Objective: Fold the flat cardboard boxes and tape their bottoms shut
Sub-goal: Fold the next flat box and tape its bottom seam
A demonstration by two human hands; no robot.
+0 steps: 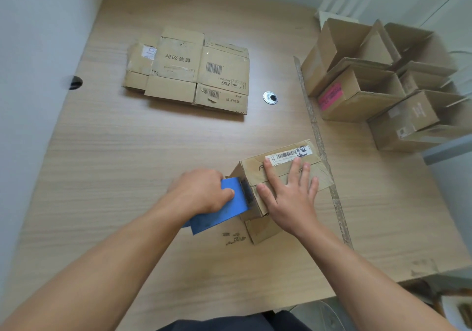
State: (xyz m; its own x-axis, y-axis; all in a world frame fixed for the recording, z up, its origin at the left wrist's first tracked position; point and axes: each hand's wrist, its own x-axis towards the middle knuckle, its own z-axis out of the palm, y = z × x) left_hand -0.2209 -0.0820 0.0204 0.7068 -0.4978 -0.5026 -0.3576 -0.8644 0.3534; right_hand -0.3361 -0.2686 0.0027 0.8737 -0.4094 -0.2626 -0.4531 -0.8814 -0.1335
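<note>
Desk [127, 164]: pale wood grain, fills most of the frame; a worn strip runs down its right side.
Box [252, 171]: small brown carton, lower centre-right of the frame, standing on the desk with closed flaps facing up; one flap on its near side splays out onto the desk.
Label [288, 155]: white barcode sticker on the far edge of the box's top face.
Right hand [291, 198]: palm down on top of the box, fingers straight and spread, pressing the flaps flat; fingertips reach just short of the label.
Left hand [201, 192]: fingers curled over the tape dispenser, gripping it.
Tape dispenser [224, 215]: blue body with a dark front end, which sits against the box's left edge, just beside the right thumb.
Flat cardboard boxes [189, 70]: printed, unfolded, stacked in the upper centre-left, well apart from the hands.
Folded boxes [357, 93]: several open-topped cartons grouped at the upper right, one with a pink label.
Grommet [270, 97]: round metal cable port, between the flat stack and the folded boxes.
Cable hole [75, 82]: dark opening at the desk's left edge.
</note>
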